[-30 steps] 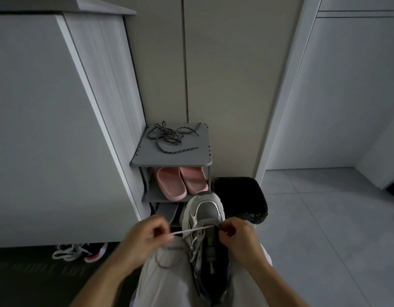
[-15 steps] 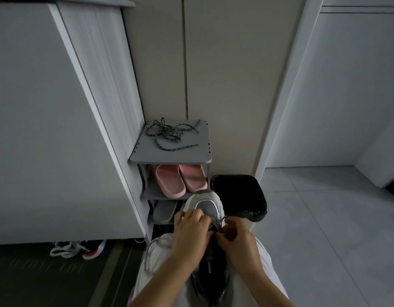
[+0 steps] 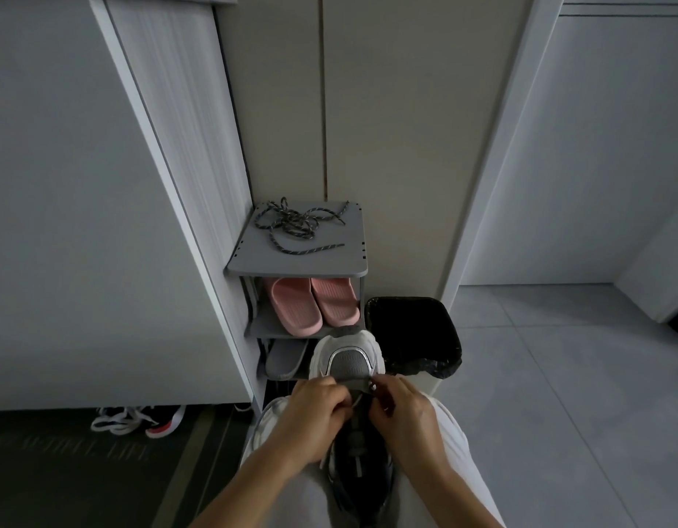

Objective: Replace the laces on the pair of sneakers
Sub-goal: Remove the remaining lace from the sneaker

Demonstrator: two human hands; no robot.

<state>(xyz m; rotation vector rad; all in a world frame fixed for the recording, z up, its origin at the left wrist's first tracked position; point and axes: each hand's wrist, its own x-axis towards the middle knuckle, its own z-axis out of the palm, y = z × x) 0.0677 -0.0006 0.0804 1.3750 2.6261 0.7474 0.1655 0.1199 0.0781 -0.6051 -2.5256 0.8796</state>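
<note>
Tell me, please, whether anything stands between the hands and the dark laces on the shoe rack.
Nothing visible does. The dark laces lie uncovered on the shoe rack's top shelf, beyond the sneaker that the left hand and right hand both hold.

Site: I see a home entryway | rack holds pink slippers under its top | bin just right of rack | shoes under cabinet, left of rack

Grey shoe rack, dark laces on top
</note>
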